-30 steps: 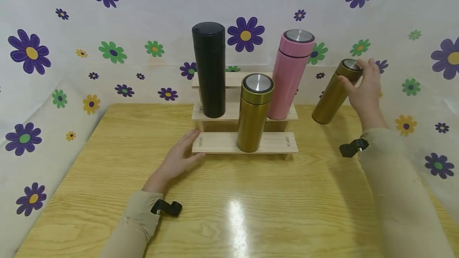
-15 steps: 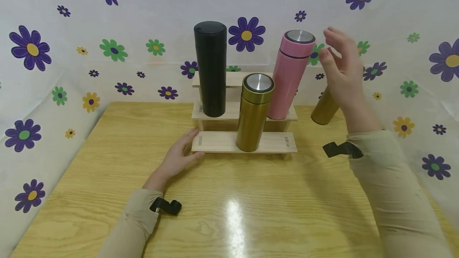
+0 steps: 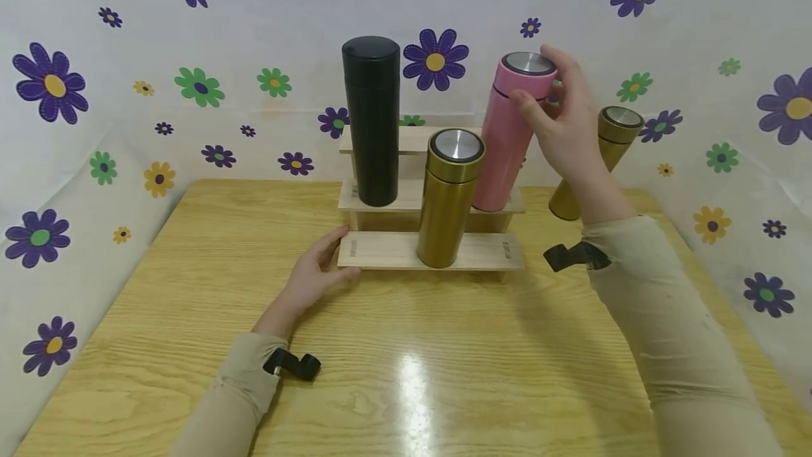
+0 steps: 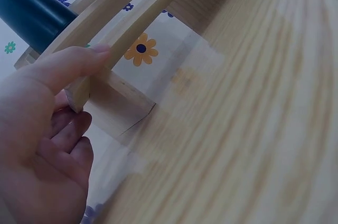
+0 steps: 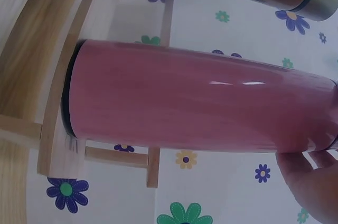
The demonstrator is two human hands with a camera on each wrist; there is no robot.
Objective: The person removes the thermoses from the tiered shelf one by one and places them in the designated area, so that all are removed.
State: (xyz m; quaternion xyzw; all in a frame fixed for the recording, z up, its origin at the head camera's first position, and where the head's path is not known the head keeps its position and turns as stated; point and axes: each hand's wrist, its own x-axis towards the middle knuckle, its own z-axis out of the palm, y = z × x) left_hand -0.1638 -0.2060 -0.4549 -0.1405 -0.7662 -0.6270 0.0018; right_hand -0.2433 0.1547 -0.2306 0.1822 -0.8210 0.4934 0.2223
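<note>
My right hand (image 3: pixel 567 125) grips the pink thermos (image 3: pixel 501 139) near its silver-topped lid, thumb in front and fingers behind. The thermos stands on the middle tier of a stepped wooden rack (image 3: pixel 380 251); the right wrist view shows its dark base ring at the shelf. With thumb and curled fingers, my left hand (image 3: pixel 311 281) holds the left end of the rack's lowest shelf (image 4: pixel 140 20). A gold thermos (image 3: pixel 447 210) stands on that shelf, and a tall black thermos (image 3: pixel 373 125) is on the middle tier at the left.
Behind my right wrist, a second gold thermos (image 3: pixel 618 134) stands on the wood-grain table (image 3: pixel 355 372), partly hidden. A flower-printed cloth (image 3: pixel 279 20) hangs right behind the table and along its sides.
My right hand has let go of the gold thermos at the right, moved left and taken hold of the pink one. The left hand has stayed at the rack.
</note>
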